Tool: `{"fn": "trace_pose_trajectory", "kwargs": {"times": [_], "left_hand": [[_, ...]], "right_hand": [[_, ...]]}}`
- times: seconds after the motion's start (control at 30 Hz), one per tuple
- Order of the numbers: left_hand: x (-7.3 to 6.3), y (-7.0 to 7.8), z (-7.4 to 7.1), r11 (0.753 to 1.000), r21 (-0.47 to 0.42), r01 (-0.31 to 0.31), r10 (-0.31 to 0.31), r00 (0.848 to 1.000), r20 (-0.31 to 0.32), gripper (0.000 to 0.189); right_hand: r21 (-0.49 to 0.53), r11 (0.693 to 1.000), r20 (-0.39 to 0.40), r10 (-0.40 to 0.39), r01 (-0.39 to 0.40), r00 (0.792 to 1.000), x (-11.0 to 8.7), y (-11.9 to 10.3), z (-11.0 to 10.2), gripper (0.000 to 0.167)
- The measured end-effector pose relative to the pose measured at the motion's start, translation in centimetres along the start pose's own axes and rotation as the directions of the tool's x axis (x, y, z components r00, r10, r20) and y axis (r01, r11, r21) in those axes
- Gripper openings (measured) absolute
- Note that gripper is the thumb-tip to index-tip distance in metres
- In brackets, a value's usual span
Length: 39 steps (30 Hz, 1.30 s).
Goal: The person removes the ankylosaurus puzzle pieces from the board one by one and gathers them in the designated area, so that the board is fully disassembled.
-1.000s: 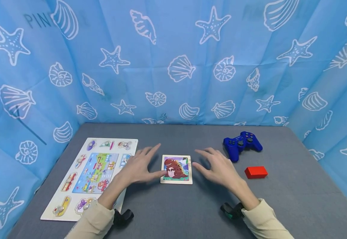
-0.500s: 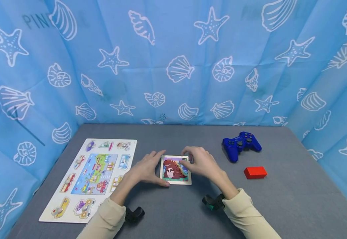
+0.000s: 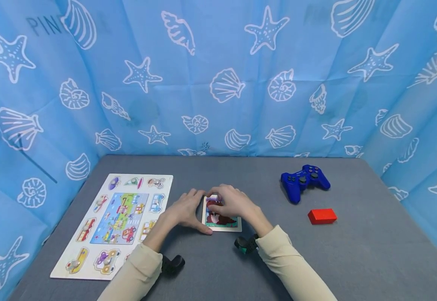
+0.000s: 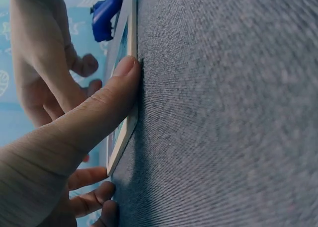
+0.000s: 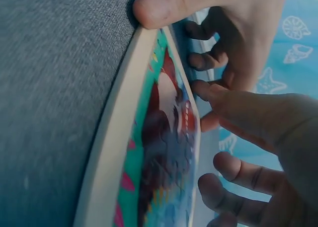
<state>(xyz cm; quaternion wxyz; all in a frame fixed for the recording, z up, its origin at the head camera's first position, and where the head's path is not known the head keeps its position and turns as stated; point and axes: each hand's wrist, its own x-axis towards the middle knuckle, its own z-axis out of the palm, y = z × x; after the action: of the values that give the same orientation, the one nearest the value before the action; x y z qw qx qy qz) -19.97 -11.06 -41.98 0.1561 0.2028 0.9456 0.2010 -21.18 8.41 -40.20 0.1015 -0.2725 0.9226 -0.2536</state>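
A dinosaur puzzle (image 3: 223, 223), too nearly square for any long axis to be told, is laid flat mid-worktop (image 3: 210, 267). Its nine o'clock side is pinched between thumb and fingers of the left hand (image 3: 186, 212), from which it is reached toward three o'clock. By the right hand (image 3: 235, 203), nearer the dinosaur pieces, nothing is gripped; its fingers are parted from the thumb, the puzzle's uncovered part being set toward seven o'clock.

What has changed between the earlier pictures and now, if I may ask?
The right hand moved left, from beside the dinosaur puzzle to above it. The left hand eased right and took hold of the dinosaur puzzle's left side. The dinosaur puzzle, puzzle board, blue controller and red block stayed put.
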Motion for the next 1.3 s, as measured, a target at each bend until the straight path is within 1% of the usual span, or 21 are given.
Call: {"fn": "trace_pose_trajectory", "kwargs": {"times": [0.13, 0.27, 0.43, 0.73, 0.9, 1.1, 1.3], "left_hand": [[0.2, 0.1, 0.0, 1.0, 0.005, -0.009, 0.009, 1.0, 0.0, 0.113], [0.3, 0.0, -0.1, 1.0, -0.002, -0.012, 0.012, 1.0, 0.001, 0.113], [0.4, -0.2, -0.1, 1.0, -0.006, -0.01, 0.01, 1.0, 0.007, 0.112], [0.4, -0.5, 0.0, 0.999, -0.033, -0.014, 0.015, 1.0, 0.01, 0.11], [0.3, -0.7, 0.2, 0.998, -0.053, -0.017, 0.018, 1.0, 0.004, 0.108], [0.2, -1.0, 0.5, 0.997, -0.074, -0.02, 0.018, 1.0, -0.021, 0.107], [0.2, -1.3, 0.6, 0.993, -0.11, -0.04, 0.037, 0.999, -0.032, 0.105]], "right_hand": [[-0.048, 0.999, 0.011, 0.026, -0.026, 1.0, 0.6, -0.1, 0.5, 0.037], [-0.055, 0.996, 0.018, 0.064, -0.063, 0.998, 0.8, -0.1, 0.7, 0.039], [-0.07, 0.994, 0.016, 0.089, -0.088, 0.996, 1.0, 0.0, 0.8, 0.042], [-0.056, 0.993, 0.036, 0.107, -0.105, 0.994, 1.1, 0.0, 0.8, 0.044], [-0.074, 0.99, 0.044, 0.121, -0.118, 0.992, 1.1, -0.1, 0.8, 0.045], [-0.101, 0.989, 0.049, 0.109, -0.104, 0.993, 1.3, -0.1, 0.8, 0.04], [-0.1, 0.991, 0.051, 0.1, -0.095, 0.994, 1.3, 0.1, 0.9, 0.041]]}}
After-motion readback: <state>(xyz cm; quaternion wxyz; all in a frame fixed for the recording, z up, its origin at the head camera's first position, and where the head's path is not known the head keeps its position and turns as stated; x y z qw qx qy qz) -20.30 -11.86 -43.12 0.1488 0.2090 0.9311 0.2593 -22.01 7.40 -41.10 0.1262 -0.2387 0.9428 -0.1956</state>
